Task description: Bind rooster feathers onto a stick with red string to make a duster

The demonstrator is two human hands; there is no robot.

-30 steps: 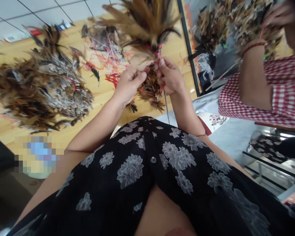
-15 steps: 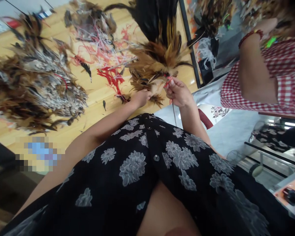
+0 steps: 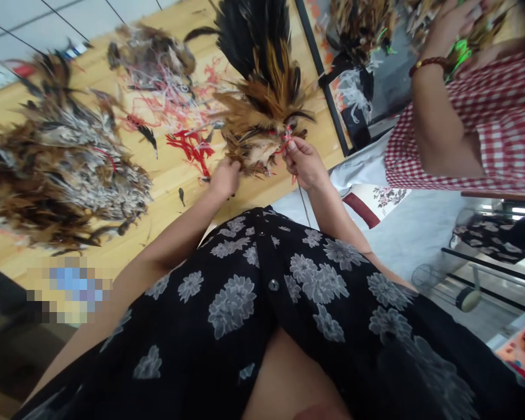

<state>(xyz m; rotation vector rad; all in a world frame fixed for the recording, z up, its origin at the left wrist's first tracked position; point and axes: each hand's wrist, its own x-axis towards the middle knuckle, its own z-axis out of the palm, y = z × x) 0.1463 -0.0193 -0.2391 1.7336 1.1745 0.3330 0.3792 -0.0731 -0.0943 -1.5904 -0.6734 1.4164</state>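
A bundle of feathers, long black ones above and brown ones below, lies on the wooden table in front of me. My right hand is closed in a pinch on red string at the bundle's lower right edge. At its lower left edge, my left hand has its fingers curled against the brown feathers; the fingertips are partly hidden. Just left of the bundle lie short red strips.
A large heap of brown and grey feathers covers the table's left side. Behind is a smaller feather pile with pink and white strings. To the right, past a black table edge, a co-worker's arm reaches over more feathers.
My left hand has slid left along the bundle's lower edge. My right hand keeps its pinch on the red string. The co-worker's hands have shifted, and the whole view has moved slightly.
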